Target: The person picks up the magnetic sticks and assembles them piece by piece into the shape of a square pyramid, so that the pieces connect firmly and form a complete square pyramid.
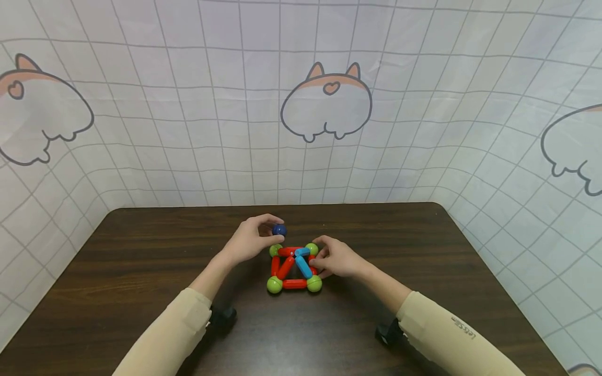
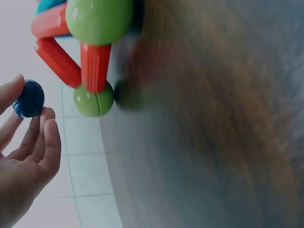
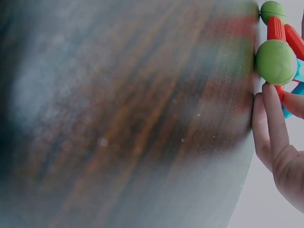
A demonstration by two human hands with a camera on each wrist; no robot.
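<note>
A dark blue ball (image 1: 279, 230) is pinched between thumb and fingers of my left hand (image 1: 251, 237). It is held just above the far left corner of a frame of magnetic building rods and balls. Green balls (image 1: 275, 284) form the frame's corners, and red rods (image 1: 294, 284) join them along the sides. Red and light blue rods (image 1: 303, 267) lean inward and meet near the middle. At the frame's right side, my right hand (image 1: 340, 258) grips the red side rod (image 1: 312, 265) between thumb and fingers. Part of that rod is hidden by the fingers.
The frame rests on a dark wood-grain table (image 1: 141, 261) with rounded far corners. White cloth with a grid and cartoon animal prints (image 1: 326, 104) hangs behind and beside the table. Dark wrist devices (image 1: 223, 317) sit below both sleeves.
</note>
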